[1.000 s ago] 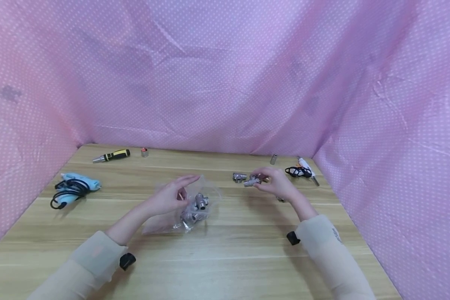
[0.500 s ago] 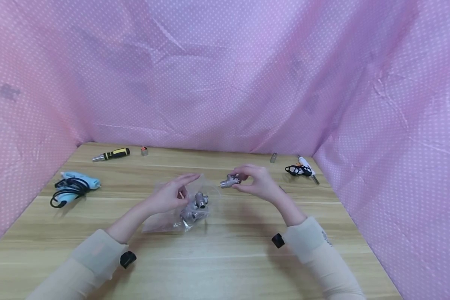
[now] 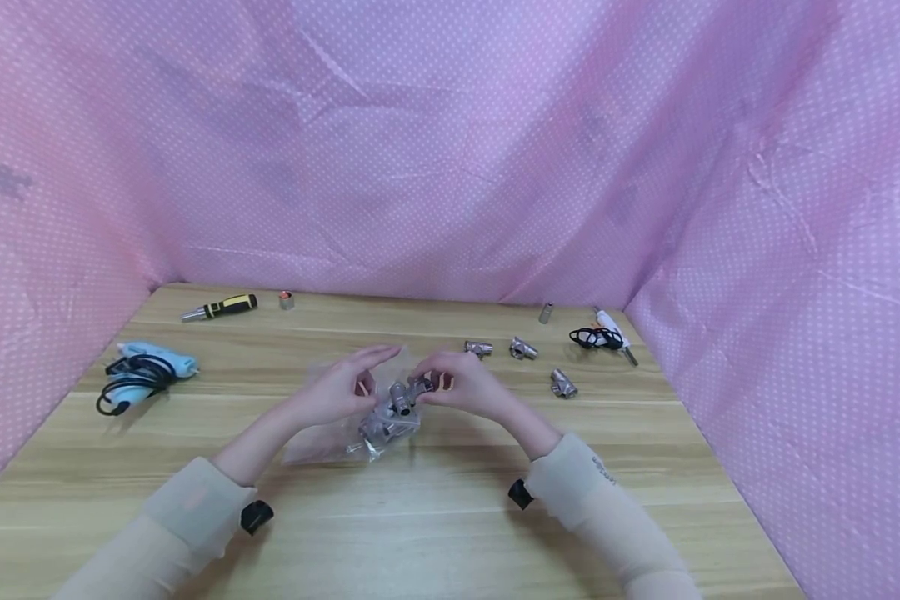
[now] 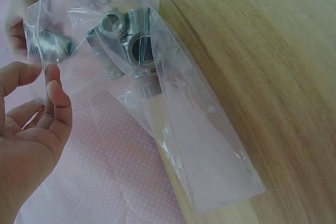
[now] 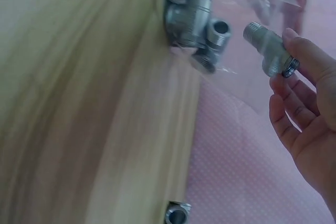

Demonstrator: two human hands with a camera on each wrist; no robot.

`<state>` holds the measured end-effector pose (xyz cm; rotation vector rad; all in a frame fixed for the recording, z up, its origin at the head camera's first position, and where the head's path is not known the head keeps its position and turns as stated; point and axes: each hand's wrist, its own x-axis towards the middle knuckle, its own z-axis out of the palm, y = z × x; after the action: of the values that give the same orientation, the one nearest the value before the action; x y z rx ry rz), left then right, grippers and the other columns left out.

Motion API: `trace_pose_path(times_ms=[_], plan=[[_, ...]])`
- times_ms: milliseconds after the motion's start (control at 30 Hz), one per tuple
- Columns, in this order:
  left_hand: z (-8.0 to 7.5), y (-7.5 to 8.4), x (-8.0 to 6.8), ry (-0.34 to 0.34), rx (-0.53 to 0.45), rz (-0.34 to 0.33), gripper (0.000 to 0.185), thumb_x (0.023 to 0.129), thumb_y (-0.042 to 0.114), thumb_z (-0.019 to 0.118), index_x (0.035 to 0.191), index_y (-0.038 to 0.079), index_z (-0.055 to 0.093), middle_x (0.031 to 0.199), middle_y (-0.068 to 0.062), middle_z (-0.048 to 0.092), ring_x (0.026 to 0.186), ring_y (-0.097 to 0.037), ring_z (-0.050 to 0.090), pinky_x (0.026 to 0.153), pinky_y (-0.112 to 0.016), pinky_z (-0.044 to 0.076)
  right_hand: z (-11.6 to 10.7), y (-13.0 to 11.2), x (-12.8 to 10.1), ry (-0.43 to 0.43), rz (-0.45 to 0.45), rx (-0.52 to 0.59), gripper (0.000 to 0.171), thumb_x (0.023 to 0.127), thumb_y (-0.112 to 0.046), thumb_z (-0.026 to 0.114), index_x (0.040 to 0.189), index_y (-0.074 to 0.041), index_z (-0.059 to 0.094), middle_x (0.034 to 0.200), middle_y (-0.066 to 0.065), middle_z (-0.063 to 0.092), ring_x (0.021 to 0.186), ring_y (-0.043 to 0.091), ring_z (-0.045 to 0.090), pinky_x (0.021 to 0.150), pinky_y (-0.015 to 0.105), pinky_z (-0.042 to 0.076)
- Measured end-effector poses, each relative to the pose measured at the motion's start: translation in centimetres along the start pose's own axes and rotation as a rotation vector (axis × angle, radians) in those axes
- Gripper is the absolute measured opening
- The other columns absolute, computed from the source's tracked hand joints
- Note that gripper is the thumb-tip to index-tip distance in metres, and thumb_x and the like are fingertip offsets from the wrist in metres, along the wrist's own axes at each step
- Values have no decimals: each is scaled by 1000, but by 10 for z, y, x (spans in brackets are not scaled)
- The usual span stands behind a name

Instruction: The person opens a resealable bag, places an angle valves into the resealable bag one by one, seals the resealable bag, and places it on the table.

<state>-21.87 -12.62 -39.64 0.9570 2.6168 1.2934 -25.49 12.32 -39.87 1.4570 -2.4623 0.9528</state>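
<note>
My left hand point(image 3: 337, 393) grips the edge of a clear plastic bag point(image 4: 210, 166) at its mouth. Several silvery threaded tee pipe fittings point(image 4: 139, 51) lie in the bag's bottom, seen through the film. Between thumb and fingers, my right hand point(image 3: 467, 385) pinches another tee fitting point(image 5: 270, 48), right at the bag's mouth and close to the fingers of the left. In the left wrist view the bag film covers part of this fitting, and the right hand shows blurred behind it.
To the right lie three loose tee fittings point(image 3: 563, 383) and a small metal cylinder point(image 3: 546, 312). Beyond them is a white tool point(image 3: 610, 325) with a black cord. On the left are a blue glue gun point(image 3: 161, 360), a yellow-black screwdriver point(image 3: 228, 306) and a small metal ring point(image 3: 287, 301).
My right hand has carried the tee fitting leftward from the loose fittings to the bag's mouth. The left hand has stayed in place on the bag.
</note>
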Motion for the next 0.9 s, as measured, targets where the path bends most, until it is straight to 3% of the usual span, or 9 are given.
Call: trace_pose_path(times_ms=[200,467,733,900], plan=[[0,-1,0,-1,-4,4,77,76,-4,66,146,8,34,146,-17,36,74,-10,58,65,-24,55,7,0,0,-25,12,3,33,77,-20,77,107,-9,67,104,2,68,73,18,61,58,21,53],[0,-1,1,-24,-8,3,76,77,-3,65,146,4,33,145,-19,36,73,-10,57,64,-24,54,-12,-1,-5,43,9,-4,39,74,-17,79,110,-9,67,108,4,68,80,16,61,65,25,53],[3,-1,2,-31,-26,-16,77,76,-4,64,146,5,33,146,-19,35,74,-11,56,63,-24,54,-40,8,-22,62,86,-24,43,76,-20,78,115,-9,65,117,4,66,100,20,61,85,33,53],[3,0,2,-28,-17,-11,77,75,-4,64,146,3,33,147,-19,34,74,-11,55,63,-23,54,-54,23,-33,73,143,-73,49,75,-20,79,121,-14,63,123,2,63,117,20,54,103,38,42]])
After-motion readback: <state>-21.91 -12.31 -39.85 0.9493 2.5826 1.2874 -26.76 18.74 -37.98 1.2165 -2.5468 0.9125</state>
